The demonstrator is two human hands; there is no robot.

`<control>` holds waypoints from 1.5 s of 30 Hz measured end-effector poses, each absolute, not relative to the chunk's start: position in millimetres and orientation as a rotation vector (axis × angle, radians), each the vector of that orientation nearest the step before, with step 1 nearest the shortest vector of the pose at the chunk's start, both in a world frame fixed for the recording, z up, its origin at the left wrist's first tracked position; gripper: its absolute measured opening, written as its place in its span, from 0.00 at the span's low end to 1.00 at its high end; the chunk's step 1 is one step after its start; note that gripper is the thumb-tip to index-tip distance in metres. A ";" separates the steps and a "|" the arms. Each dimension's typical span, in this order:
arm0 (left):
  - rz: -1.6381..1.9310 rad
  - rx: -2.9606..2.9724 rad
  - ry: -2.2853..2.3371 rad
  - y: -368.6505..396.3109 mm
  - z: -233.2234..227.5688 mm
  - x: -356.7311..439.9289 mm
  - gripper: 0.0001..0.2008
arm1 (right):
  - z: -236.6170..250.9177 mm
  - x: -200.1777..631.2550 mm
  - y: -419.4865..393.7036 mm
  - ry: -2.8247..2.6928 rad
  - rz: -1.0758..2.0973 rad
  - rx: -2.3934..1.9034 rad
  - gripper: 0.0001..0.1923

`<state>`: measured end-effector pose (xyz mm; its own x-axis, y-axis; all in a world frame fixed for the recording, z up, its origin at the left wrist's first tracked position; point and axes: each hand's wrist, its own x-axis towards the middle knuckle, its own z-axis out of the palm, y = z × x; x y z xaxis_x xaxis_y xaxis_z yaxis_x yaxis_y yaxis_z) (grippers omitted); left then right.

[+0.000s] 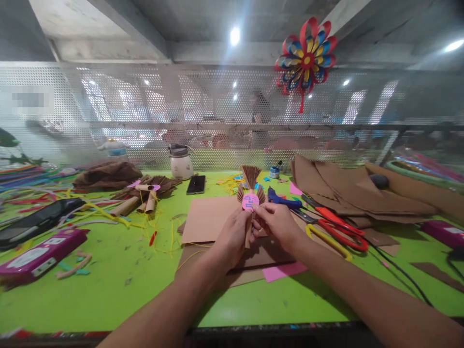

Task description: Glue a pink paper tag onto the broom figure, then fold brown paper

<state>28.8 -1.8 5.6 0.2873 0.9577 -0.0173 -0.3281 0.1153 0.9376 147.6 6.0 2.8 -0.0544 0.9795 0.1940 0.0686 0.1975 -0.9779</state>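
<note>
My left hand (232,237) and my right hand (276,223) together hold a small brown paper figure (250,186) upright over the green table. It has a pleated paper fan at the top, a pink round face (250,201) and a rolled brown body. My right fingertips pinch beside the pink face; my left hand grips the body lower down. Sheets of brown card (208,220) lie under my hands.
Red-handled scissors (339,227) and yellow-handled scissors (326,239) lie to the right, a blue glue gun (281,198) behind them. More finished brown figures (145,193), a phone (196,184), a white jar (180,162), pink boxes (39,253) and brown paper sheets (348,186) surround the table (119,270).
</note>
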 end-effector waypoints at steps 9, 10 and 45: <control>1.113 1.064 0.742 -1.9 3.4 28.3 0.07 | 2.7 148.1 7.3 -1.389 1.028 -1.056 0.20; 1.108 1.067 0.740 -1.2 2.9 27.9 0.07 | 2.6 147.9 7.2 -1.391 1.034 -1.050 0.20; 0.912 0.813 0.655 0.7 14.8 21.3 0.08 | 21.0 178.5 30.0 -0.989 1.343 -0.802 0.12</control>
<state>21.3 0.7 14.8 0.4641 0.8731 -0.1495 -0.4207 0.3658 0.8302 178.5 30.0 21.0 -0.0366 0.9929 0.1129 -0.4018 0.0889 -0.9114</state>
